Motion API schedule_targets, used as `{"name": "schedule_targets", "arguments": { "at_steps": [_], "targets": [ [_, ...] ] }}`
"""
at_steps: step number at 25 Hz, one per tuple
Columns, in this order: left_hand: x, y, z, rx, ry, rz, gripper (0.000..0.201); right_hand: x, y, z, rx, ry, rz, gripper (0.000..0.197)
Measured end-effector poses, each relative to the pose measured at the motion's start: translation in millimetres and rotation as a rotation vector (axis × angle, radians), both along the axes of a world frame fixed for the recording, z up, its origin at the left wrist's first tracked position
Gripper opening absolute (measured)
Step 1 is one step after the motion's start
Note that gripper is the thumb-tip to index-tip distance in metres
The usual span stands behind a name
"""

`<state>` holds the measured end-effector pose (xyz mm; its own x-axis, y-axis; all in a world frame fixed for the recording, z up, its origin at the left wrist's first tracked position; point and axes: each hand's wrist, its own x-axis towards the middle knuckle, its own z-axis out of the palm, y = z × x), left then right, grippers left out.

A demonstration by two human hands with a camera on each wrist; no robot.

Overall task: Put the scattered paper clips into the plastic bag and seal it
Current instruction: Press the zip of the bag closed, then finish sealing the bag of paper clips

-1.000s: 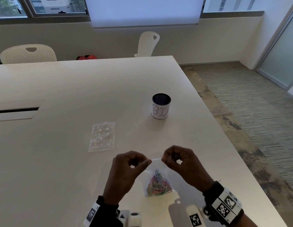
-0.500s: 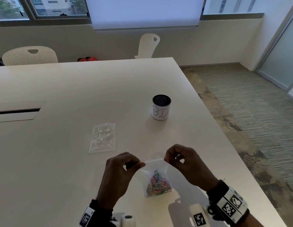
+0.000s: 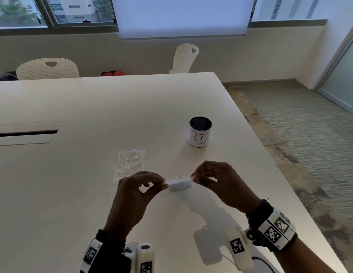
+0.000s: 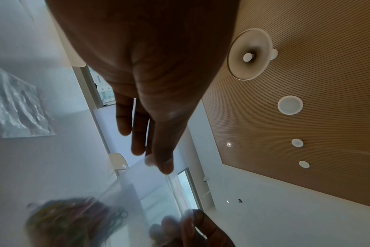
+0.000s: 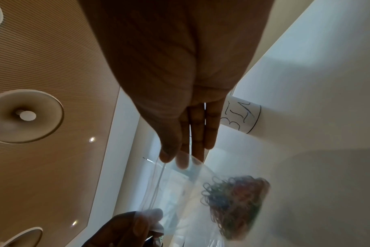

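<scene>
Both hands hold one small clear bag (image 3: 178,184) up off the table (image 3: 92,107), stretched between them by its top edge. Left hand (image 3: 132,196) pinches the bag's left top corner between thumb and forefinger, the other fingers curled. Right hand (image 3: 223,184) pinches the right top corner the same way.

From the head view the bag shows only as a pale, blurred strip between the two sets of fingertips. The wrist views look up through it: the plastic is see-through and slightly cloudy, with thin ridged lines running along its top edge near the right thumb. A loose clump of coloured clips (image 5: 235,205), green, blue, red and pink, sits bunched in the lower part of the bag. Whether the top edge is pressed closed cannot be told.

Beyond the left hand, a second clear bag (image 3: 130,164) lies flat and crinkled on the table. Farther off, beyond the right hand, stands a small white cup (image 3: 200,132) with a dark inside and handwritten letters on its side. Two white chairs (image 3: 47,68) stand at the far edge.
</scene>
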<state>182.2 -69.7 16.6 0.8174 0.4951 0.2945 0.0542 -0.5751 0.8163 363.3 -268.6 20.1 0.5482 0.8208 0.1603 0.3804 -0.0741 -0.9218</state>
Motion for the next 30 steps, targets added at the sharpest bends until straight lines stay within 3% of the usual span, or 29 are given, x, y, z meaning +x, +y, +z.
{"name": "schedule_targets", "arguments": {
  "at_steps": [6,12,13,15,17,20,22,26,30],
  "targets": [
    [21,35,-15,-0.090,0.177,0.063,0.003,25,38,-13,-0.091,0.148,0.028,0.008],
    [84,74,-40,0.079,0.309,0.077,0.007,69,91,-43,-0.298,0.182,-0.140,0.010],
    [93,79,-44,0.095,0.327,0.080,0.009,71,98,-42,-0.305,0.112,-0.186,0.010],
    [108,87,-50,0.119,0.359,0.077,0.011,62,107,-42,-0.340,-0.273,-0.306,0.014],
    [118,93,-54,0.136,0.387,0.073,0.012,36,109,-44,-0.352,-0.538,-0.259,0.033],
    [125,101,-57,0.168,0.424,0.053,0.014,2,108,-59,-0.597,-0.656,0.081,0.058],
    [125,107,-56,0.173,0.432,0.052,0.013,-5,107,-72,-0.742,-0.667,0.204,0.066],
    [98,121,-40,0.150,0.313,0.167,0.007,0,118,-79,-0.828,-0.568,0.189,0.063],
    [21,130,-20,0.006,0.264,0.292,0.014,4,132,-85,-0.846,-0.533,0.134,0.062]
  ]
}}
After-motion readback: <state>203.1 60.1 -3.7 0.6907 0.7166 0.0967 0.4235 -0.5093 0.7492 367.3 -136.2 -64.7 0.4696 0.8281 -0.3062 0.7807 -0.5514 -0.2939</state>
